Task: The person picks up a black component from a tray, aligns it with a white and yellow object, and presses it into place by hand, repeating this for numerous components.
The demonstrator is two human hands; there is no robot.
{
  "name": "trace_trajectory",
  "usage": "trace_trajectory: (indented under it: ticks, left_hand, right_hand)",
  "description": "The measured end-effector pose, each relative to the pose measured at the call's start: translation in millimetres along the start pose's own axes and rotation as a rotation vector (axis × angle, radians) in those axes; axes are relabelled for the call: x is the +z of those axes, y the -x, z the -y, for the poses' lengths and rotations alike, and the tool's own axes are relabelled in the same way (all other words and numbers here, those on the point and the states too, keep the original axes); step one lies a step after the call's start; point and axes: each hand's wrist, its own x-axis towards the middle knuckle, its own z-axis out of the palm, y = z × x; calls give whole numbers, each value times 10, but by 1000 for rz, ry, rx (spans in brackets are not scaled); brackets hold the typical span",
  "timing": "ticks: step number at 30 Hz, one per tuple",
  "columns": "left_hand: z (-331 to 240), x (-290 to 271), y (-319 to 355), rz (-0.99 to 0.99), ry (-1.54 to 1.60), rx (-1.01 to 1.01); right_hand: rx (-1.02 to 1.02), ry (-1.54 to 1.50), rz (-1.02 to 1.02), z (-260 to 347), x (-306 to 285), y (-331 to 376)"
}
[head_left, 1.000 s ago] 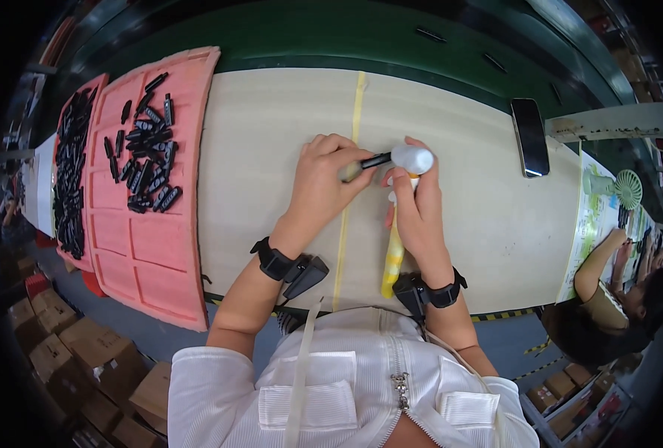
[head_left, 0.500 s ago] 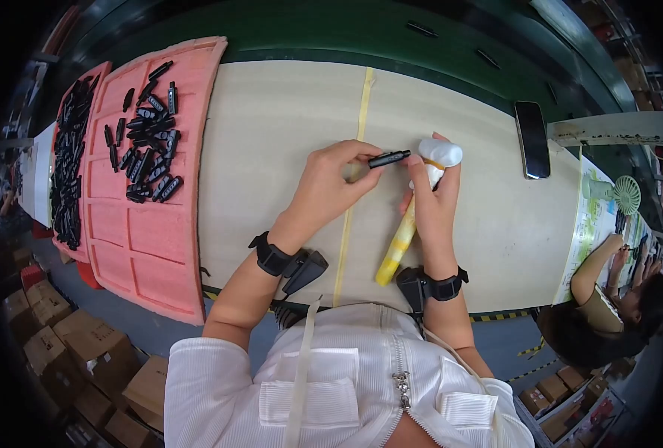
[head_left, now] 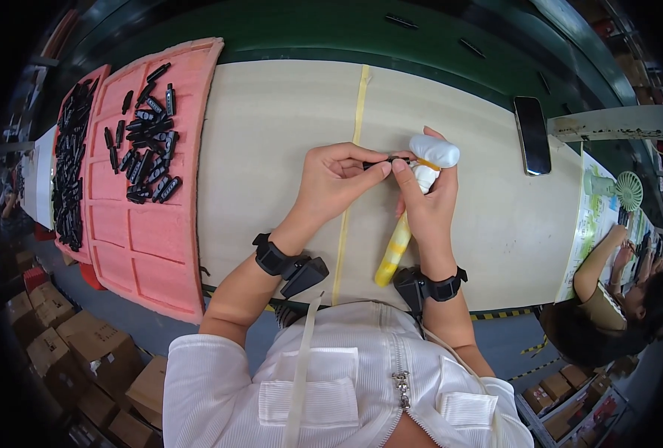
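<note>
Above the middle of the table, my left hand (head_left: 339,181) pinches a small black tube-shaped piece (head_left: 397,160) between thumb and fingers, so much of it is hidden. My right hand (head_left: 428,191) is wrapped round a mallet (head_left: 393,254) with a yellow and white handle and a white, rounded, wrapped head. The mallet's head points away from me and its handle end toward me. The tip of my right thumb meets the far end of the black piece, beside the mallet head.
A pink divided tray (head_left: 107,250) on the left holds several loose black pieces (head_left: 148,138); another pink tray (head_left: 96,75) beyond is heaped with more. A phone (head_left: 533,134) lies at the right. Black pieces ride the green belt (head_left: 309,30). A co-worker (head_left: 608,313) sits far right, near a green fan (head_left: 629,190).
The black piece has come up to my right thumb, and my fingers now cover more of it. The mallet head has tilted slightly. Pieces on the green belt have shifted left.
</note>
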Motion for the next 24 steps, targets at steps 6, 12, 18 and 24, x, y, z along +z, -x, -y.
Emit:
trace_trajectory:
  ticks: [6,12,18,24]
  left_hand:
    - [13,18,-1,-23,36,-49]
    - [31,18,-8,-39,72,-62]
    - [-29,-24,-2,-8,8,-80]
    - [-309,-679,-107,-315,320,188]
  right_hand:
    - [-3,8,-2,-14,-21,-2]
    - [15,9,-11,-50,-15,-21]
    - [18,2,6,-23,-17,6]
    - [62,6,6,5,-7,-1]
